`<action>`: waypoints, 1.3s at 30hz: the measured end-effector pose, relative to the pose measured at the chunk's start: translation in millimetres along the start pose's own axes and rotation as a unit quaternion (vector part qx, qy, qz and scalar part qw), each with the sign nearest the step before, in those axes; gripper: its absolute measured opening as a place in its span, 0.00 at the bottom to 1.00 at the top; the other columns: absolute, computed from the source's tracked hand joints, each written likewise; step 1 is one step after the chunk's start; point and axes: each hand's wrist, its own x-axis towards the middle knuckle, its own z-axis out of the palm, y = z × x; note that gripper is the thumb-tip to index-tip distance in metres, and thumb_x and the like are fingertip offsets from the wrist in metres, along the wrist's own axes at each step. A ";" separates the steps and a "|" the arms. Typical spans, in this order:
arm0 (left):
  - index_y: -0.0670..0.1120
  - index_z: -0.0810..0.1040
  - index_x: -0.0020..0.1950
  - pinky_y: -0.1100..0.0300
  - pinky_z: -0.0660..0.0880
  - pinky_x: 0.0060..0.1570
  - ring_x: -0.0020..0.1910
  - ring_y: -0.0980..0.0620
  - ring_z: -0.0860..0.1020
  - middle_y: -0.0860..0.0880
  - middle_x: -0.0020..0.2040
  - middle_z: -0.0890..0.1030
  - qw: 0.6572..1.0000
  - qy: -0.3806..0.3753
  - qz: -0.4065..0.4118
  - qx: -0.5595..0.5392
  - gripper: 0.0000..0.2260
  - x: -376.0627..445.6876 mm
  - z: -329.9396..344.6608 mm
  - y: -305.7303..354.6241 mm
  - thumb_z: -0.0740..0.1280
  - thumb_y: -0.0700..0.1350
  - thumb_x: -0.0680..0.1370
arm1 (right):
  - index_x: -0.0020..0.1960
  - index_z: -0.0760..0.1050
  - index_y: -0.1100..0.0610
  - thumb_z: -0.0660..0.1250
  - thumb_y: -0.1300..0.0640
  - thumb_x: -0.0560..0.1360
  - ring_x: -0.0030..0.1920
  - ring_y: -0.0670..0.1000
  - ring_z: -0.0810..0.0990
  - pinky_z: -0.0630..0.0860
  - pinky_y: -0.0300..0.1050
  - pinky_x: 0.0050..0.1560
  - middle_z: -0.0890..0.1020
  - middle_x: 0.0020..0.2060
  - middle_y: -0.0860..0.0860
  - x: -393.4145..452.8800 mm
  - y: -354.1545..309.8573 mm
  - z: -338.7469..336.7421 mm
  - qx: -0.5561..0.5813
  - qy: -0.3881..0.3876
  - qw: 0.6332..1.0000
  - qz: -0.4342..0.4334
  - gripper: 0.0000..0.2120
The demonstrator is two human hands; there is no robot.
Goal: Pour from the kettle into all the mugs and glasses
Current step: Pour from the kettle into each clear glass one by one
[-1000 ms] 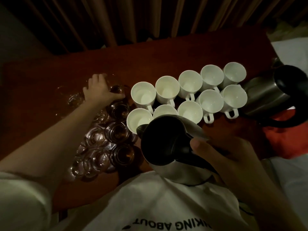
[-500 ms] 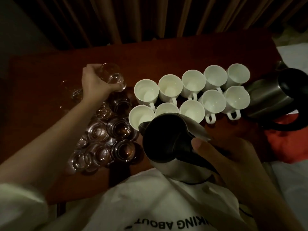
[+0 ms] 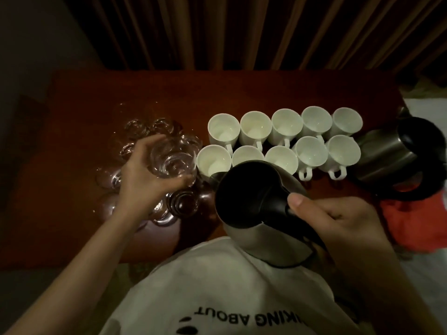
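My right hand (image 3: 338,228) grips the black handle of a steel kettle (image 3: 256,209), held tilted above the table's near edge with its spout toward the near-left mug (image 3: 214,160). Several white mugs (image 3: 286,124) stand in two rows on the red-brown table (image 3: 242,93). My left hand (image 3: 145,182) holds a clear glass (image 3: 173,160) lifted above a cluster of several clear glasses (image 3: 181,201) left of the mugs. The held glass sits just left of the kettle's spout.
A second steel kettle (image 3: 396,155) with a black lid and handle stands at the table's right end, beside the mugs. A red cloth (image 3: 416,221) lies right of the table. Dark curtains (image 3: 242,32) hang behind the far edge.
My left hand picked a glass from the far side of the cluster, lifted it and carried it nearer, toward the kettle's spout. The kettle stayed in my right hand.
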 end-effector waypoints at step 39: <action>0.47 0.74 0.65 0.79 0.67 0.52 0.57 0.71 0.73 0.51 0.61 0.77 0.996 -0.081 0.016 0.030 0.40 -65.1 23.9 -37.9 0.85 0.43 0.55 | 0.29 0.74 0.64 0.52 0.23 0.60 0.24 0.57 0.71 0.70 0.57 0.29 0.72 0.25 0.61 -11.8 -65.5 -10.6 -0.287 -0.080 0.952 -0.066 0.42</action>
